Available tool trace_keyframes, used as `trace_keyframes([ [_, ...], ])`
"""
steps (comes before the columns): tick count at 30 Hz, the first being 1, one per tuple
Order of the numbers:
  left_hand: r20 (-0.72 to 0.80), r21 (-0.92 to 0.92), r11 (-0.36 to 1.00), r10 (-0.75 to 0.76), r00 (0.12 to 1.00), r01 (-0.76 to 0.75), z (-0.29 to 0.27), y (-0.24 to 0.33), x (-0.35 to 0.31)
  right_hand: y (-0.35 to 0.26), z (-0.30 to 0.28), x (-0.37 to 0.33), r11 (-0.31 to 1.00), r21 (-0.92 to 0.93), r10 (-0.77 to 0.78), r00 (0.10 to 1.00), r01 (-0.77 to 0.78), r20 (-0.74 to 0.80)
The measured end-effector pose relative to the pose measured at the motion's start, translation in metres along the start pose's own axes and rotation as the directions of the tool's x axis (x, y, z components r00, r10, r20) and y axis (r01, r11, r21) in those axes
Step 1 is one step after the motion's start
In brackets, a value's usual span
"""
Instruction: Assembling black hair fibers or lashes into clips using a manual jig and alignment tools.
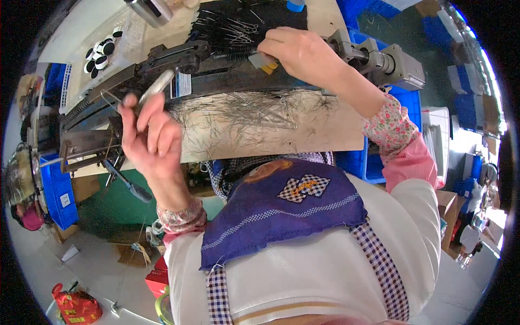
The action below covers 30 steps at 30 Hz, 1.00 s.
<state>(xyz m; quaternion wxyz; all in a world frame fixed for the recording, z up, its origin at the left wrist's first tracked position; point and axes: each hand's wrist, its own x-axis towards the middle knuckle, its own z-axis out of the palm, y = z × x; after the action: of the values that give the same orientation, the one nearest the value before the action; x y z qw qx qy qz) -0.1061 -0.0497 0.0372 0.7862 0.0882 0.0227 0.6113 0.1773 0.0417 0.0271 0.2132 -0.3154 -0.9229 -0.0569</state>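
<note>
My left hand [154, 138] is raised at the left end of a long dark metal machine [233, 81], its fingers curled and slightly blurred. A slim silver metal tool [158, 85] sticks up from these fingers; its exact kind is unclear. Beside the fingertips a thin bent wire [111, 98] shows. My right hand [306, 57] reaches over the machine with fingers pinched together, next to a grey and yellow tab [262, 63]; whatever they grip is hidden. Beyond it, several looped metal wire pieces [238, 30] lie on a black cloth [281, 19].
Many thin wire offcuts [244, 116] litter the wooden tabletop [325, 142] on the near side. A motor-like grey block [403, 67] ends the machine at right. At far left stands a white tray [122, 46] with black-and-white round parts, near a steel cup [151, 11]. Blue crates [57, 197] flank the bench.
</note>
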Motion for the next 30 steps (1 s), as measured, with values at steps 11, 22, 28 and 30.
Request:
trace_keyframes([
  [11,-0.094,0.952,-0.305,-0.175,0.98,0.037,-0.035,-0.093,0.079,0.056,0.007,0.057,0.997,-0.008,0.083,0.996,-0.083,-0.017],
  [22,0.489,0.263,-0.947,-0.035,0.871,-0.186,-0.022,-0.059,0.083,0.014,0.007,0.032,0.958,0.248,-0.148,0.989,0.145,-0.01],
  [28,0.671,0.596,-0.788,0.384,0.635,-0.154,-0.041,-0.052,0.025,0.006,0.028,0.052,0.908,0.408,-0.045,0.991,0.094,-0.128],
  [30,-0.054,0.996,0.093,0.496,0.867,0.008,-0.048,-0.071,0.001,0.003,0.035,0.058,0.9,0.435,-0.001,0.997,0.035,-0.077],
])
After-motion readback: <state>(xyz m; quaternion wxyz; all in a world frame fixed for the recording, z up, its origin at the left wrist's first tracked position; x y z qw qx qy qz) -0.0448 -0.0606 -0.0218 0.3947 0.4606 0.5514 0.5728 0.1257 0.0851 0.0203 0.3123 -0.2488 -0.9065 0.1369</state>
